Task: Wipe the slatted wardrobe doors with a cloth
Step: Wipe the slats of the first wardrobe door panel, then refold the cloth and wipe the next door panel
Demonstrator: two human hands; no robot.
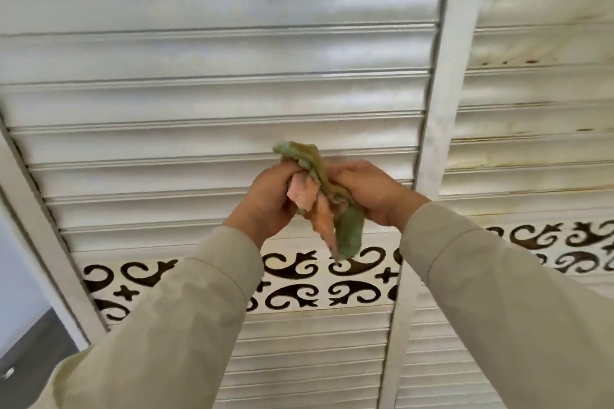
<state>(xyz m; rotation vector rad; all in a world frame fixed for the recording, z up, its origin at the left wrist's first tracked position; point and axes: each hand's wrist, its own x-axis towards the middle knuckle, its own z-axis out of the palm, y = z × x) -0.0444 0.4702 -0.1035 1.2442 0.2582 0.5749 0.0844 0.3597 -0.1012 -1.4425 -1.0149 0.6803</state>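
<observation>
Beige sleeves (172,325) lead to our left hand (269,206) and right hand (372,192), fingers curled, gripping a crumpled green-and-pink cloth (319,206) before white slatted wardrobe doors (212,103).

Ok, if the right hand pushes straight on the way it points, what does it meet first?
Most likely the cloth it already grips with the left hand; the right hand points inward and toward the door. Beyond that, the white slats just left of the upright rail, though depth is unclear.
</observation>
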